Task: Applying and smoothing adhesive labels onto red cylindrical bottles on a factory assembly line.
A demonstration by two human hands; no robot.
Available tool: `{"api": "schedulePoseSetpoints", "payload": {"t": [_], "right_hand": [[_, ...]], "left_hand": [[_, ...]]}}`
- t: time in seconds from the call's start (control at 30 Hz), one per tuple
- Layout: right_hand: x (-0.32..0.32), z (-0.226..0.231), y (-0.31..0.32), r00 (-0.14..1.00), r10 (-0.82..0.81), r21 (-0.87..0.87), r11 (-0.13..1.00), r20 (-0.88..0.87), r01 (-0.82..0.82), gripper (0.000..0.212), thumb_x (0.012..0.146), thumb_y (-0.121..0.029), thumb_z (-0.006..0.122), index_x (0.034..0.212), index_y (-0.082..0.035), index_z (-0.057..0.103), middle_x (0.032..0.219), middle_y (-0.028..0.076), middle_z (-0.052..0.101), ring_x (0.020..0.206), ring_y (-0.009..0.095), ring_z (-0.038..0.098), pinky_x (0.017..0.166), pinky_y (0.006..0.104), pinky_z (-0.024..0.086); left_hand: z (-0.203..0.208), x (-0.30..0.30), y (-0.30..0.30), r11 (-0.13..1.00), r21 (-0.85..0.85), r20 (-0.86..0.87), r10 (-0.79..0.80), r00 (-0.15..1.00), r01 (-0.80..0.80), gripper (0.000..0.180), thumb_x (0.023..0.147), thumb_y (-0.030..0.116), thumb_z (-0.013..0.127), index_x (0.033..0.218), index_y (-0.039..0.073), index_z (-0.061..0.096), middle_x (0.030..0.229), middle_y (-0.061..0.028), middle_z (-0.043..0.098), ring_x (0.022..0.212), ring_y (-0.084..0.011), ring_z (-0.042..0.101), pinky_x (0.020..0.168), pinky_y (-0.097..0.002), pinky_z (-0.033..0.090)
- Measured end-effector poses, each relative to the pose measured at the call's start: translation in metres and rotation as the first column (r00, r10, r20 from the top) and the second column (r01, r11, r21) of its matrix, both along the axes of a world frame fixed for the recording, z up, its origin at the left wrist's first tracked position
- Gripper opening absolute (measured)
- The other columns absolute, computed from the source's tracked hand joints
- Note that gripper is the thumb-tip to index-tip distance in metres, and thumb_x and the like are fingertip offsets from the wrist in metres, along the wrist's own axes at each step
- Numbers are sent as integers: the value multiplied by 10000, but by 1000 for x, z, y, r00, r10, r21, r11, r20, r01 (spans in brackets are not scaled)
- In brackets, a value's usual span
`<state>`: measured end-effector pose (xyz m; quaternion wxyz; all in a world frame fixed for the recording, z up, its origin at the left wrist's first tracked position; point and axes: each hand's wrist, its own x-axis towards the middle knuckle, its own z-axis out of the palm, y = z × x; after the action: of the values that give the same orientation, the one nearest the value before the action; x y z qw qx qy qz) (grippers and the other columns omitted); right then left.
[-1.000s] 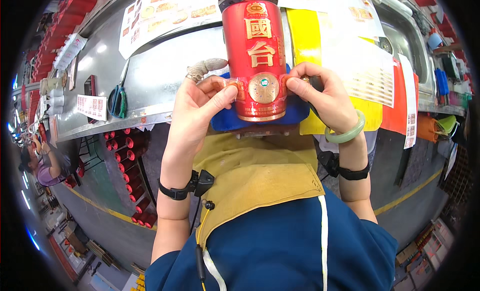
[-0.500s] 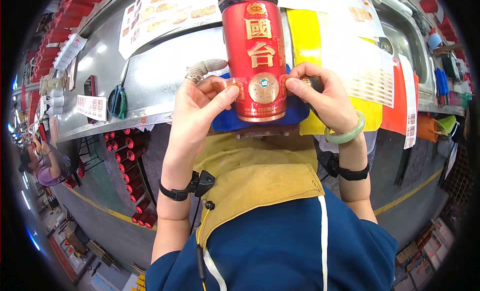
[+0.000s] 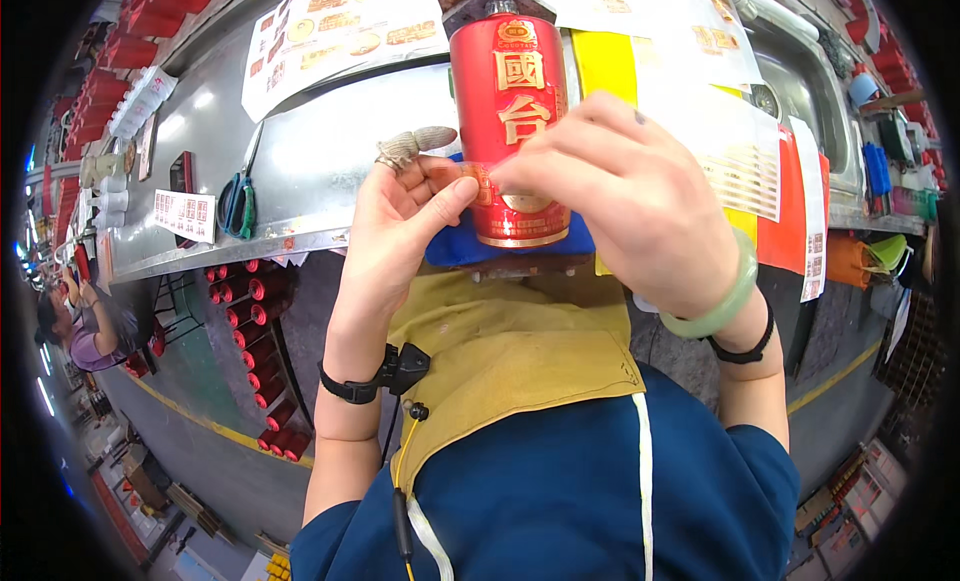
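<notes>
On the glossy red cylindrical bottle [image 3: 508, 97] stand large gold characters [image 3: 519, 71]; on the small white rectangular paper [image 3: 186, 215], reddish print [image 3: 184, 211] is too small to read.

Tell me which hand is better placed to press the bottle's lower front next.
Probably the right hand: it hangs over that part of the red bottle, though contact is unclear. The left hand sits at the bottle's left edge, pinching what looks like a clear strip, so it seems less free.

Grey floor [image 3: 250, 486] with yellow line [image 3: 222, 428]
</notes>
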<state>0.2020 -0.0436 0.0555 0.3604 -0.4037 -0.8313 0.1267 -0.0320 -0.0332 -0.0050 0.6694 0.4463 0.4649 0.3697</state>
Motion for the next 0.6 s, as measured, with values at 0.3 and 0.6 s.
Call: {"api": "schedulePoseSetpoints", "payload": {"t": [0.3, 0.6], "right_hand": [[17, -15, -25, 975, -221, -369, 909, -27, 196, 728, 744, -310, 890, 1343, -29, 586, 1093, 174, 593, 1019, 325, 627, 864, 423, 537], [-10, -58, -33, 919, -341, -204, 931, -195, 303, 1095, 593, -347, 981, 1491, 15, 470, 1233, 209, 593, 957, 327, 675, 782, 389, 575]], "left_hand": [[-25, -4, -13, 810, 576, -344, 363, 866, -111, 555, 1046, 268, 587, 1499, -15, 437, 1514, -245, 443, 1311, -301, 498, 1064, -446, 439], [-36, 8, -45, 552, 630, -733, 191, 653, 546, 1053, 851, 641, 708, 1579, -11, 315, 1686, -310, 4, 1557, -471, 40, 1233, -573, 116]]}}
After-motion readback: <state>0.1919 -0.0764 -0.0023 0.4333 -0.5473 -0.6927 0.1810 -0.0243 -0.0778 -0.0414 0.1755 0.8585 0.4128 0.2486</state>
